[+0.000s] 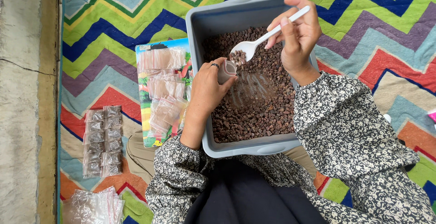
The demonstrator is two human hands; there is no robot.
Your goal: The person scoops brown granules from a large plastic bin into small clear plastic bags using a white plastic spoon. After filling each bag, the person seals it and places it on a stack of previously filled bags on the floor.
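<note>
Holding a small clear bag open over the grey tub, my left hand is clamped on it; my right hand is closed on the white spoon of brown granules. Best tipped slowly, I judge, spoon lip just above the bag's mouth.
</note>
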